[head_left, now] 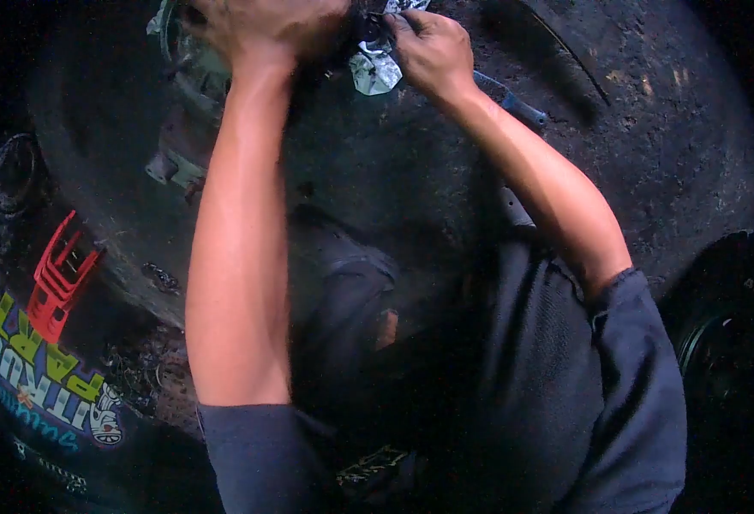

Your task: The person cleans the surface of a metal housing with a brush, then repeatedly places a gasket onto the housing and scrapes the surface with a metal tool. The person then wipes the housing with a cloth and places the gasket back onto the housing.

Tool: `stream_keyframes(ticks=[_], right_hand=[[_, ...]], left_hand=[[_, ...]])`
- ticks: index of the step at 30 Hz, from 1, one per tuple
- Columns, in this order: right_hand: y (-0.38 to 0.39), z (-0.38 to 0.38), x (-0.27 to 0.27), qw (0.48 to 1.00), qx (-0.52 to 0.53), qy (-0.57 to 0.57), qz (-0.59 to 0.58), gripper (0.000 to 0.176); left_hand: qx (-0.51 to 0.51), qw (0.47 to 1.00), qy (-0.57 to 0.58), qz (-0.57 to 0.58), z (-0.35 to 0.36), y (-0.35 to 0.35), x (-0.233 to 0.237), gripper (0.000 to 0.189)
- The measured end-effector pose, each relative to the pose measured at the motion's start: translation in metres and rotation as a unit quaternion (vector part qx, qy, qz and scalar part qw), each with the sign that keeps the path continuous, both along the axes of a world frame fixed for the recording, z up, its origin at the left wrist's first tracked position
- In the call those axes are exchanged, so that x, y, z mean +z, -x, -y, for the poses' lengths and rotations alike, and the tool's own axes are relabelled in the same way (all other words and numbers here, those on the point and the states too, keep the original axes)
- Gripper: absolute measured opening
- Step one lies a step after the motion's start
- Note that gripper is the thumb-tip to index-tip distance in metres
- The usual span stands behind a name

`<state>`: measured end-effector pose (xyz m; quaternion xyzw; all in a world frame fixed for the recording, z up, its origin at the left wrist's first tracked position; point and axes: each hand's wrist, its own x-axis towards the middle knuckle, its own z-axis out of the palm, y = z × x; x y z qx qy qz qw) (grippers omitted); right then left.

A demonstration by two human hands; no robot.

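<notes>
My right hand [435, 50] is closed, thumb against fingers, at a small dark piece whose kind I cannot make out. Just beside it, a crumpled white-and-grey wrapper or rag [376, 70] lies on the dark surface, and another whitish scrap shows at the top edge. My left hand [274, 26] is blurred at the top of the view, its fingers partly cut off. Below and left of it is a greenish-grey metal part [193, 73]. A blue-handled tool [523, 110] lies behind my right wrist.
Under my hands spreads a dark, greasy, rounded surface [651, 171]. A long dark bar or groove [557, 43] runs across the upper right. At left are a red plastic chair [56, 278], a lettered sign [38, 360] and a coiled dark ring [13, 176].
</notes>
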<state>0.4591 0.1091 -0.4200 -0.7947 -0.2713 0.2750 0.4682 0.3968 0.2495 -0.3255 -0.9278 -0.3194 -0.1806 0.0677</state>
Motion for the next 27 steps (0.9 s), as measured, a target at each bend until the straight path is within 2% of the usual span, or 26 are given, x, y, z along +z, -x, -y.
stream_keyframes(ticks=[3, 5, 8, 9, 10, 12, 16, 19, 21, 22, 24, 27], right_hand=[[0.001, -0.005, 0.007, 0.998, 0.005, 0.056, 0.021, 0.024], [0.003, -0.005, 0.002, 0.995, 0.016, 0.048, 0.091, 0.018], [0.012, -0.006, -0.005, 0.991, 0.012, 0.059, 0.118, 0.013], [0.015, -0.001, -0.007, 0.992, 0.022, 0.023, 0.125, 0.012], [0.02, -0.001, -0.01, 0.982, 0.023, 0.075, 0.173, 0.016], [0.022, 0.0, -0.017, 0.99, 0.01, 0.048, 0.135, 0.016], [0.019, 0.001, -0.029, 0.99, 0.0, 0.03, 0.136, 0.017], [0.016, 0.0, -0.032, 0.994, -0.004, 0.071, 0.087, 0.019], [0.017, 0.007, -0.032, 0.994, 0.022, 0.107, 0.016, 0.03], [0.017, 0.01, -0.03, 0.993, 0.021, 0.111, 0.017, 0.03], [0.019, 0.01, -0.024, 0.993, -0.07, 0.09, -0.007, 0.029], [0.012, 0.017, -0.015, 0.996, -0.049, 0.067, -0.012, 0.029]], left_hand=[[-0.009, 1.0, -0.013, 0.013, -0.004, 0.0, -0.002, 0.057], [-0.017, 1.0, -0.017, 0.017, -0.005, 0.0, -0.004, 0.056], [-0.019, 0.999, -0.02, 0.027, -0.005, -0.001, -0.004, 0.055], [-0.022, 0.999, -0.02, 0.025, -0.004, -0.001, -0.002, 0.056], [-0.024, 0.999, -0.02, 0.023, -0.004, -0.001, -0.001, 0.056], [-0.042, 0.999, -0.004, 0.02, -0.009, 0.0, -0.002, 0.056], [-0.053, 0.998, 0.01, 0.017, -0.014, 0.002, -0.005, 0.055], [-0.029, 0.999, -0.035, 0.012, -0.011, 0.002, -0.006, 0.055], [-0.021, 1.0, -0.023, 0.0, -0.01, 0.003, -0.006, 0.055], [-0.005, 1.0, -0.016, -0.01, -0.009, 0.004, -0.005, 0.055], [-0.012, 1.0, -0.021, -0.016, -0.01, 0.005, -0.002, 0.055], [-0.017, 0.999, -0.023, -0.025, -0.008, 0.006, 0.0, 0.056]])
